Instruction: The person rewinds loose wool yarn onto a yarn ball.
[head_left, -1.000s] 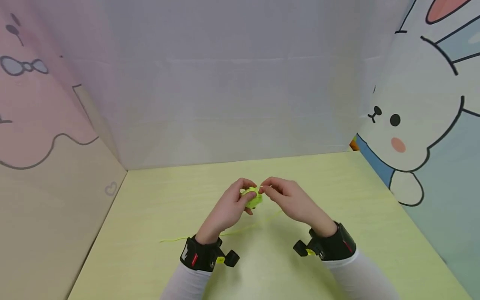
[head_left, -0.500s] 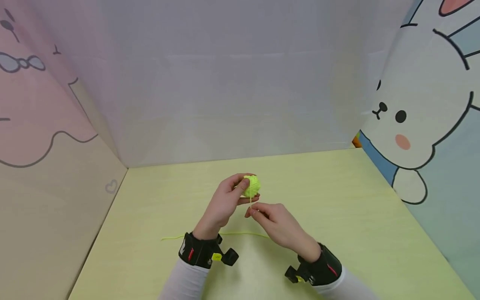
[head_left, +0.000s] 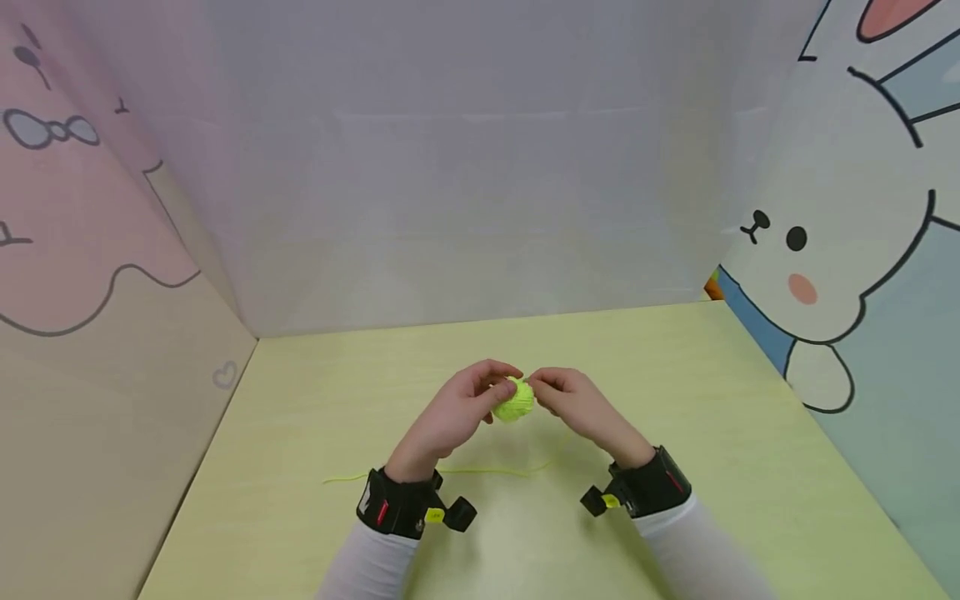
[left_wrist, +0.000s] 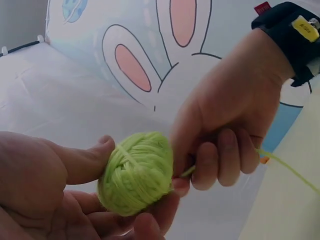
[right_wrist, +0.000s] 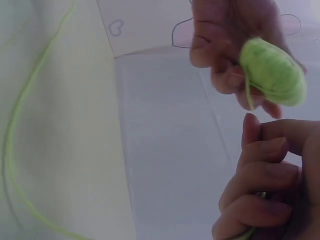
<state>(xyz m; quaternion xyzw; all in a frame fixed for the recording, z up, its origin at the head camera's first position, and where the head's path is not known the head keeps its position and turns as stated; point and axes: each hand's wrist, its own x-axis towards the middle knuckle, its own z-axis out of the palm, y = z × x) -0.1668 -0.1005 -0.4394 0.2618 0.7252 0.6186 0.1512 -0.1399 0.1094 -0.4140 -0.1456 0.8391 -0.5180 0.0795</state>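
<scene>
A small ball of yellow-green yarn (head_left: pixel 514 402) sits in my left hand (head_left: pixel 453 410), gripped between thumb and fingers above the table. Wound strands cross the ball (left_wrist: pixel 137 172) in the left wrist view. My right hand (head_left: pixel 581 406) is just right of the ball, its fingers curled and pinching the yarn strand (left_wrist: pixel 188 171) that comes off it. From under the right hand's fingers the strand (left_wrist: pixel 290 172) runs out to the right. In the right wrist view the loose yarn (right_wrist: pixel 12 135) bends in a long curve below the hands.
The pale yellow table (head_left: pixel 315 417) lies under both hands, with a yarn tail (head_left: pixel 480 472) stretched across it. A whitish back sheet (head_left: pixel 480 167) and printed side panels, a rabbit (head_left: pixel 825 250) on the right, enclose the table. Each wrist wears a black camera band (head_left: pixel 397 504).
The right hand first came down below the ball, drawing the strand toward the person, then went back up to the ball's right side. The left hand keeps the ball, turning it slightly.
</scene>
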